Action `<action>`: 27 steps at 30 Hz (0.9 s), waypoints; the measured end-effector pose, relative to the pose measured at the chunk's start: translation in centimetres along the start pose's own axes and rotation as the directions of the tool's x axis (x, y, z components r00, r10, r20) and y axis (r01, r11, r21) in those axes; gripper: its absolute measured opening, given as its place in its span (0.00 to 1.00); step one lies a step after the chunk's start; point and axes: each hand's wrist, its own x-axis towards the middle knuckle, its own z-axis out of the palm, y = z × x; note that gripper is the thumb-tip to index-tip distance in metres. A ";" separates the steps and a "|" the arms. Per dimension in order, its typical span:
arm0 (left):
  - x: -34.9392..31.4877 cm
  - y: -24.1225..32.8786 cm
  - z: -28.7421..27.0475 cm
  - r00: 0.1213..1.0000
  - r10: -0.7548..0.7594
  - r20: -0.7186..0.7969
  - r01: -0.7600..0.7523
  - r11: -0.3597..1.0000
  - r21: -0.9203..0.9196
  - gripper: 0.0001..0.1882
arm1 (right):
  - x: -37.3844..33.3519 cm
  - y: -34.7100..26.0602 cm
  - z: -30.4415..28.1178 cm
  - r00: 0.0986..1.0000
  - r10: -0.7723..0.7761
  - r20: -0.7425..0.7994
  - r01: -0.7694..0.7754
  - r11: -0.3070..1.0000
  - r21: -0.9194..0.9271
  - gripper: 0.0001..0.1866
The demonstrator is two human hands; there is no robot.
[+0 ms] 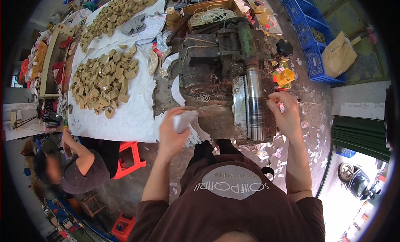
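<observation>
My left hand (170, 135) is closed around a pale grey-white flat piece (184, 121) at the table's front edge. Several similar white pieces (195, 136) bunch just below and beside it. My right hand (287, 117) is raised to the right of a shiny metal roller (255, 104), its fingers bent and the tips of thumb and forefinger close together. Whatever might lie between those fingertips is too small to make out. The roller belongs to a dark, greasy machine (204, 71). A curved white piece (176, 91) lies on its left side, and small metal rings (202, 97) rest on it.
Heaps of tan blocks (105, 81) cover a white sheet (139, 117) to the left. A box of pale cord (212, 17) stands behind the machine. Blue crates (313, 54) line the right side. Scraps litter the floor. Another person (85, 171) sits at left near a red stool (132, 158).
</observation>
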 end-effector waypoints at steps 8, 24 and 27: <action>-4.3 -6.4 -2.4 0.900 -0.080 0.429 -0.221 0.764 0.606 0.27 | 0.3 -0.3 0.4 1.000 -0.026 0.004 0.026 1.000 -0.011 0.05; 0.1 6.8 5.1 0.979 0.049 0.196 0.176 0.271 -0.946 0.29 | -2.0 -8.2 5.4 0.976 -0.200 -0.080 0.214 0.949 0.231 0.08; -0.3 7.8 5.5 0.971 -0.044 0.236 0.239 0.236 -0.942 0.27 | -2.1 -8.0 5.2 0.961 -0.187 -0.201 0.229 0.950 0.210 0.08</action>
